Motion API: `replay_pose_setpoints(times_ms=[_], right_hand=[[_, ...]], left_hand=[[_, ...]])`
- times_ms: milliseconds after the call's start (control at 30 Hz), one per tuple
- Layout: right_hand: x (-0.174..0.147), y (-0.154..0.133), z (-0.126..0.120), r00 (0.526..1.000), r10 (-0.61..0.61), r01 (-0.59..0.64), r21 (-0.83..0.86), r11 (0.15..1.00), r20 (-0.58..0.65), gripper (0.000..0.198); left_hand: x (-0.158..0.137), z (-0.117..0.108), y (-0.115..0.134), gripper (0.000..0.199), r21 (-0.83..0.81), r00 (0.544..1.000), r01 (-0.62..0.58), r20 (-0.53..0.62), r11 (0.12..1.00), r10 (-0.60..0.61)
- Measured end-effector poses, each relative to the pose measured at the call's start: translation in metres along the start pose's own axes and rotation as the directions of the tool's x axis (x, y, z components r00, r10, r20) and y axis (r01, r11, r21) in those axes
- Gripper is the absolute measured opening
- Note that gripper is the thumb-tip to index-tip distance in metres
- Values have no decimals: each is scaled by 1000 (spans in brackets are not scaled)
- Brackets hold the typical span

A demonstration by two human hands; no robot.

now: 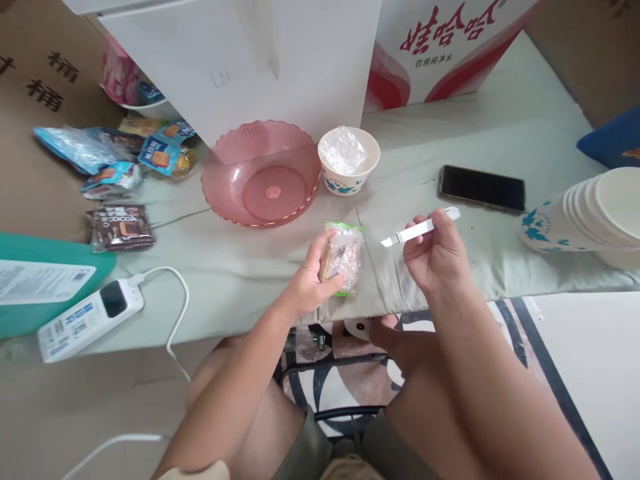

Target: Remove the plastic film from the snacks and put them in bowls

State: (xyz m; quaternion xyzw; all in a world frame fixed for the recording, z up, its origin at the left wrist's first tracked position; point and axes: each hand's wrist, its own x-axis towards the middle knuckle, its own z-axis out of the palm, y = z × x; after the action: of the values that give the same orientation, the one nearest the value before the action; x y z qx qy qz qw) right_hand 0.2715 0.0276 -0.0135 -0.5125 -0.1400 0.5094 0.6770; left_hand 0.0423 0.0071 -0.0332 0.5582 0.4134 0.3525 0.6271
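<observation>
My left hand (313,280) is closed around a small snack packet (347,260) in clear, shiny wrapping with green ends, at the front edge of the cloth-covered table. Something tan shows through its wrapper. Between the thumb and fingers of my right hand (437,253) is a slim white utility knife (415,231), its blade tip pointing left towards the packet but apart from it. Behind the packet stand a pink ribbed bowl (240,160) with nothing in it and a paper cup (343,181) holding crumpled clear plastic (343,152).
A black phone (483,189) and stacked paper cups (575,213) lie to the right. Leftward are several snack packets (160,157), a brown packet (124,227) and a white power bank (90,320) with a cable (185,293). White boxes (240,60) stand behind.
</observation>
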Motion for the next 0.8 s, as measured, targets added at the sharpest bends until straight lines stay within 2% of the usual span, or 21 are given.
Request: replay_pose_setpoints(times_ms=[67, 133, 233, 333, 400, 467, 500, 633, 700, 800], right_hand=[[3, 1, 2, 999, 26, -27, 52, 998, 19, 53], [2, 2, 2, 997, 4, -6, 32, 999, 82, 51], [-8, 4, 0, 979, -76, 94, -89, 992, 189, 42], [-31, 5, -2, 941, -227, 291, -260, 921, 250, 32], [-49, 5, -2, 880, -341, 458, -398, 795, 330, 26], [-64, 5, 0, 827, -380, 553, -479, 681, 415, 23], [-69, 5, 1, 819, -376, 564, -490, 665, 433, 23], [-74, 8, 3, 842, -338, 527, -505, 683, 421, 19], [-71, 12, 1, 820, -343, 558, -509, 655, 458, 18], [-67, 17, -1, 772, -359, 605, -434, 667, 525, 24]], left_hand=[[-1, 0, 1, 48, 129, 998, -68, 5, 989, 68], [-2, 2, 3, 28, 223, 991, -125, -15, 967, 132], [-4, 4, 2, 16, 280, 983, -135, -81, 950, 163], [-6, 6, 0, 10, 297, 979, -117, -127, 948, 161], [-6, 7, 0, 9, 300, 973, -134, -141, 944, 183], [-6, 9, 0, 10, 300, 966, -156, -151, 941, 208], [-6, 9, 0, 10, 299, 964, -163, -153, 940, 216], [-7, 12, 0, 11, 302, 957, -175, -170, 937, 234], [-7, 13, 0, 10, 307, 952, -189, -175, 933, 250], [-7, 13, -2, 10, 325, 951, -202, -160, 924, 264]])
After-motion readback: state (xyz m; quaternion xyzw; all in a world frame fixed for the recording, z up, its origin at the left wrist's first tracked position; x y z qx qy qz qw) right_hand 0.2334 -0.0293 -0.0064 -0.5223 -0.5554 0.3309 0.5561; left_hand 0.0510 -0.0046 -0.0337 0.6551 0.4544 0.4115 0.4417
